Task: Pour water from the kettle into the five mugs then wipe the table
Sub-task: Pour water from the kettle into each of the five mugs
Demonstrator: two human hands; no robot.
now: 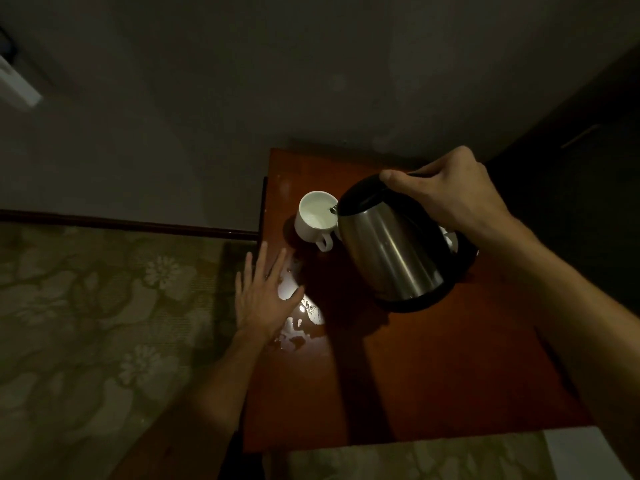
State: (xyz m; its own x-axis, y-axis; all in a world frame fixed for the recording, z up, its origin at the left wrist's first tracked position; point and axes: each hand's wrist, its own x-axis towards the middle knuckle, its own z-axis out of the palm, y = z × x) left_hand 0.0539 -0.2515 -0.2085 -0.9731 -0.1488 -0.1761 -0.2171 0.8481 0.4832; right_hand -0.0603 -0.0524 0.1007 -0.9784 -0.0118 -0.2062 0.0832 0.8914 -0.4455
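One mug (317, 216) shows on the table (433, 375), near its far left corner; the right hand (446, 195) grips the tilted kettle (394, 251), spout over the rim, apparently pouring. The left hand (265, 296) lies flat at the left edge beside spilled water (298, 327). Next, level the kettle; the near side offers room.

Setting: dim domestic or hotel-type room.
Flooring: floral-patterned carpet (86, 306), dark skirting board (138, 225) along a plain wall (242, 81).
Furniture: small polished wooden table (433, 375) against the wall.
Tea service: steel kettle (394, 251), white mug (317, 216).
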